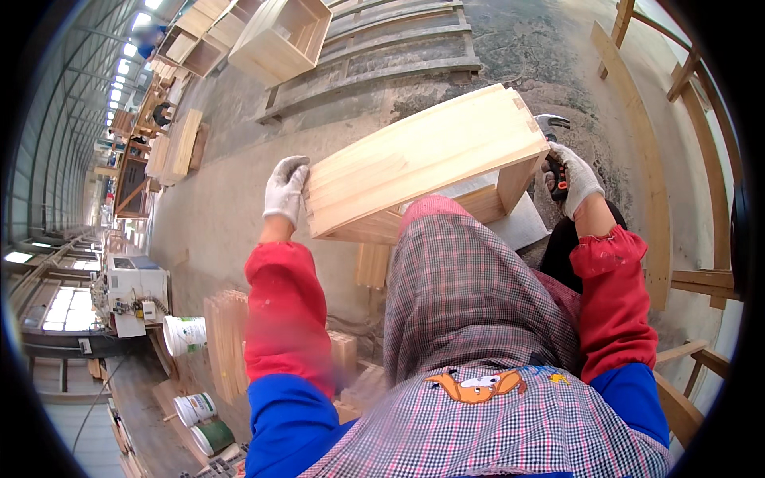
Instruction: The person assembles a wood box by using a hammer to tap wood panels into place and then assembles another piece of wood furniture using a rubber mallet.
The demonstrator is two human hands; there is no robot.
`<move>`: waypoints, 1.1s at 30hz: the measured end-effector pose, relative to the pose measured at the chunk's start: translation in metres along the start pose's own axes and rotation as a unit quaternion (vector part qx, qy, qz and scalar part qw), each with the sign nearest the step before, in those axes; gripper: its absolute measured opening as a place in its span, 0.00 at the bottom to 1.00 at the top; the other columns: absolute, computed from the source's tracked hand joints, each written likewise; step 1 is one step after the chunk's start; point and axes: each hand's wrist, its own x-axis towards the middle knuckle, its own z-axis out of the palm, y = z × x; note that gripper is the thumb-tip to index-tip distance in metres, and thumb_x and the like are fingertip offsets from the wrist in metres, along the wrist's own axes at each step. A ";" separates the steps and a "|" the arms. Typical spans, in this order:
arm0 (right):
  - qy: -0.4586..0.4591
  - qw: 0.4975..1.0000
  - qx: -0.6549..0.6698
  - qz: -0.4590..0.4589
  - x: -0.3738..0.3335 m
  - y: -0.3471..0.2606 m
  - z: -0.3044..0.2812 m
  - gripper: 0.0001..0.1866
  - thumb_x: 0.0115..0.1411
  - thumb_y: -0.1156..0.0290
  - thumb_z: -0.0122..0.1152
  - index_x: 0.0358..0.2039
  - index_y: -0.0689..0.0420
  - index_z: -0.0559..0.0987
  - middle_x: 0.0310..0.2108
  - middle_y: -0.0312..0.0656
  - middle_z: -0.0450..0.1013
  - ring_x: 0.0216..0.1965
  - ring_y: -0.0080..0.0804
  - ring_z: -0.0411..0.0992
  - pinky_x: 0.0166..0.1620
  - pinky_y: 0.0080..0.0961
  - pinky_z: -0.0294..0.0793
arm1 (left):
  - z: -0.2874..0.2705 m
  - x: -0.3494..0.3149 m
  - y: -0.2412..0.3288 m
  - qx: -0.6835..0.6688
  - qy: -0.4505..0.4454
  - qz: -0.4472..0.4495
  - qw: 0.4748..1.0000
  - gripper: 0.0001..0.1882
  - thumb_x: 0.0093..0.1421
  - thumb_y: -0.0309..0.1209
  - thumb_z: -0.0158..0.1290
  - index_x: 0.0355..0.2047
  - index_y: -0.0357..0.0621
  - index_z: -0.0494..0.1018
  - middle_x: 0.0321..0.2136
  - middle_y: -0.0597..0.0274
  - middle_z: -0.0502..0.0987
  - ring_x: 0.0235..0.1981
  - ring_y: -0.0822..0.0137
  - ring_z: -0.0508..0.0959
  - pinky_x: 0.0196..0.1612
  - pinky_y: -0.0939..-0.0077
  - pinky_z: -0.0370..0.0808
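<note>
A pale wooden drawer box (422, 155) is held tilted in front of me, its long side facing up and its open interior toward my knee. My left hand (285, 187), in a white work glove, grips the box's left end, fingers along the edge and partly hidden. At the opposite end, my gloved right hand (575, 177) is closed around the black and orange handle of a claw hammer (552, 122). The metal hammer head shows just beyond the box's right corner. My right fingertips are close to that corner; whether they touch it I cannot tell.
Beyond the box lies a slatted wooden pallet (382, 72), with another wooden box (280, 40) beside it. Wooden frames (637, 159) stand at right. To my left are stacked boards (227, 342), white buckets (185, 335) and a machine (135, 291). A flat grey slab (519, 225) sits under the box.
</note>
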 end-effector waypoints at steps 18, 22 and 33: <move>-0.028 0.999 0.030 -0.003 0.004 0.004 -0.005 0.08 0.57 0.61 0.60 0.28 0.50 0.76 0.19 0.29 0.70 0.16 0.18 0.66 0.19 0.13 0.67 | -0.002 -0.033 0.012 -0.064 -0.168 0.013 0.984 0.45 0.50 0.27 0.56 0.66 0.47 0.46 0.61 0.53 0.56 0.61 0.61 0.60 0.62 0.69 0.54; -0.047 0.998 0.043 0.015 -0.001 0.003 0.010 0.09 0.58 0.62 0.58 0.28 0.52 0.72 0.20 0.34 0.67 0.18 0.22 0.64 0.22 0.18 0.64 | -0.013 -0.013 -0.017 -0.088 0.015 -0.022 0.996 0.20 0.62 0.25 0.49 0.55 0.40 0.65 0.48 0.57 0.72 0.49 0.68 0.72 0.51 0.76 0.70; -0.024 0.998 0.048 0.040 0.007 0.004 -0.009 0.08 0.57 0.62 0.60 0.31 0.50 0.73 0.19 0.35 0.71 0.14 0.19 0.66 0.15 0.12 0.65 | -0.023 -0.035 -0.008 -0.223 -0.260 0.035 0.939 0.54 0.50 0.44 0.60 0.67 0.53 0.35 0.68 0.61 0.40 0.68 0.63 0.39 0.67 0.65 0.38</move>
